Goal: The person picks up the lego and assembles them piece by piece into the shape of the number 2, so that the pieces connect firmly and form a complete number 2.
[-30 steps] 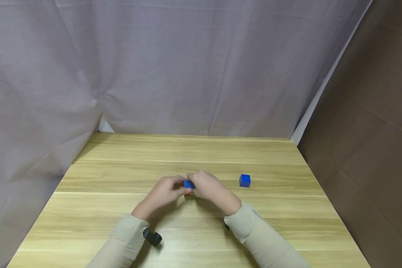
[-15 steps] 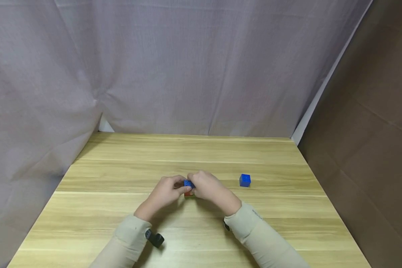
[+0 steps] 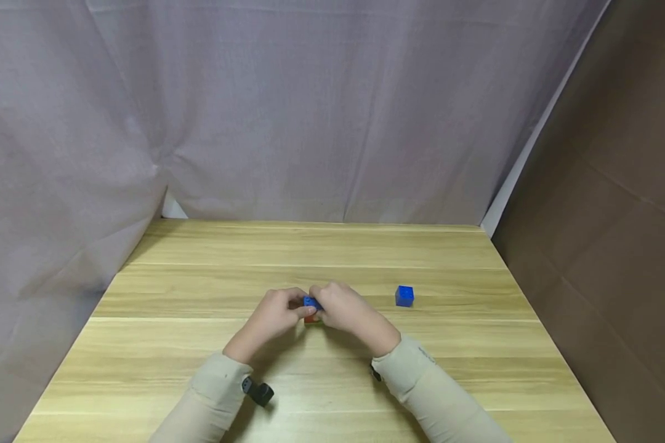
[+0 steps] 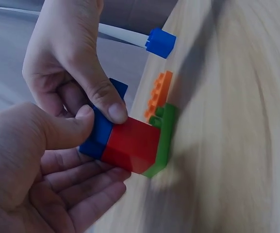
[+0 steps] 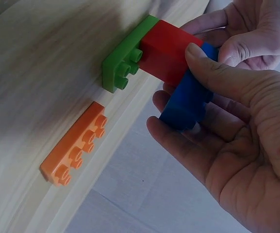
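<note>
- The red block [image 4: 134, 143] stands upright on 1 end of a flat green brick [image 5: 123, 56], which lies on the wood-grain counter [image 3: 199, 274]
- A blue brick [image 5: 184, 102] lies across the top of the red block, meeting it and jutting out past its right side, above the green brick's bare studs; whether it is pressed fully home I cannot tell
- The left hand [image 3: 271, 315], on the left of the red block, pinches the blue brick: its thumb lies along the blue side, and its other fingers reach round behind, some close to or touching the red block
- The right hand [image 3: 343, 307], on the right of the red block, holds the blue brick as well, fingers curled round the overhanging part and the thumb tip at the seam between blue and red
- An orange brick [image 5: 76, 143] lies flat, studs up, to the right of the red block, near the bare end of the green brick but apart from it
- A small blue block [image 3: 404, 296] sits on the counter well to the right of the red block and a little farther from the person
- 2 pale sleeves [image 3: 218, 384] come in from the near side of the red block, with a black wrist device [image 3: 261, 394] at the left cuff
- Grey cloth [image 3: 288, 123] hangs beyond the red block, past the counter's far edge
</note>
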Available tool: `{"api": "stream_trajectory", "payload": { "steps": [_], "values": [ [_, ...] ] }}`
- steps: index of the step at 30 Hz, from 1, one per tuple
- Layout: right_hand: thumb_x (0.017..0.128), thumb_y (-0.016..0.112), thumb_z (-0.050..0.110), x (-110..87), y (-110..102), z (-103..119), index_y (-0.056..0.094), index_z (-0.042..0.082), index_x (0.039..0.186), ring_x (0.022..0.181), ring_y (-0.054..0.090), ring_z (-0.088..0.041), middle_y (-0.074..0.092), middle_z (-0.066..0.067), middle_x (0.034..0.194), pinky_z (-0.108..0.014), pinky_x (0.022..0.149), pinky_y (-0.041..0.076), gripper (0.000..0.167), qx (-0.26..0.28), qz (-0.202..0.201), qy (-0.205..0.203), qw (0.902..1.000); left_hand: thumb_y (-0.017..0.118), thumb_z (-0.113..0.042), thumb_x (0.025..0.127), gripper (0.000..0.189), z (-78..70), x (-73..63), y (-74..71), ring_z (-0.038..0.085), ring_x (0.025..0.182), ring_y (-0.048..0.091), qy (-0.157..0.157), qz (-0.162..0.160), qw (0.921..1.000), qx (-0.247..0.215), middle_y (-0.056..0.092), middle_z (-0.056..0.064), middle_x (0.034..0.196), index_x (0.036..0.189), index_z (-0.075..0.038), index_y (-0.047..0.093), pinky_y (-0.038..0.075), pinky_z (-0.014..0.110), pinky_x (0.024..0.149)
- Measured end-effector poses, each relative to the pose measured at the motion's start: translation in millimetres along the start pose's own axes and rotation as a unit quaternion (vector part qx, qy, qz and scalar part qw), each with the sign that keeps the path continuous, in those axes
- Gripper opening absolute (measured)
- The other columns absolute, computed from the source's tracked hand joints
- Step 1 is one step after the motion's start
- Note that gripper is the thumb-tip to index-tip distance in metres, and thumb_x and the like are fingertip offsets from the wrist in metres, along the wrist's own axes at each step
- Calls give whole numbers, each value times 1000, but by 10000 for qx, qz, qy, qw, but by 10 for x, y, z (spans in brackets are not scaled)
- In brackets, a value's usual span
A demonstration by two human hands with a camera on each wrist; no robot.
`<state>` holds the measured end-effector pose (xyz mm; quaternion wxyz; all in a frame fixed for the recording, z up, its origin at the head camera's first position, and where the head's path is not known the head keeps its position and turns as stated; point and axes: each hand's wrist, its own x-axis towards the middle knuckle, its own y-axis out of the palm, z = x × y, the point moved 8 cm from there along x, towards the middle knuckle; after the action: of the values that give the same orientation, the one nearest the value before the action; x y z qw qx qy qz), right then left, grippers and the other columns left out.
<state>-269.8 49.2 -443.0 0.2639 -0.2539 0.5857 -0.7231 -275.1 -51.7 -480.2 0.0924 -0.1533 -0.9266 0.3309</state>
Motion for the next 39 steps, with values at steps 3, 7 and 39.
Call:
{"api": "stream_trajectory", "payload": {
  "steps": [3, 7, 39],
  "values": [
    [84, 84, 19, -2, 6, -3, 66, 8, 94, 70, 64, -11, 68, -2, 79, -26, 61, 54, 24, -43, 6, 8, 10000, 75, -32, 92, 22, -13, 10, -11, 15, 91, 68, -151, -26, 9999, 36, 74, -2, 96, 105, -14, 75, 56, 39, 82],
    [85, 83, 20, -10, 11, -2, 66, 8, 95, 70, 64, -11, 68, -2, 79, -25, 60, 53, 23, -134, -13, -1, 9999, 76, -31, 91, 21, -26, 22, -11, 15, 88, 67, -278, 12, 9996, 64, 74, -1, 95, 103, -14, 76, 55, 39, 80],
    [91, 76, 13, -26, 10, 34, 64, 7, 95, 60, 52, -7, 62, 0, 73, -22, 53, 46, 13, -151, -57, -3, 9999, 76, -29, 91, 19, -15, 9, -14, 14, 86, 66, -364, 75, 9993, -38, 74, -2, 94, 102, -13, 75, 55, 38, 78]
  ]
}}
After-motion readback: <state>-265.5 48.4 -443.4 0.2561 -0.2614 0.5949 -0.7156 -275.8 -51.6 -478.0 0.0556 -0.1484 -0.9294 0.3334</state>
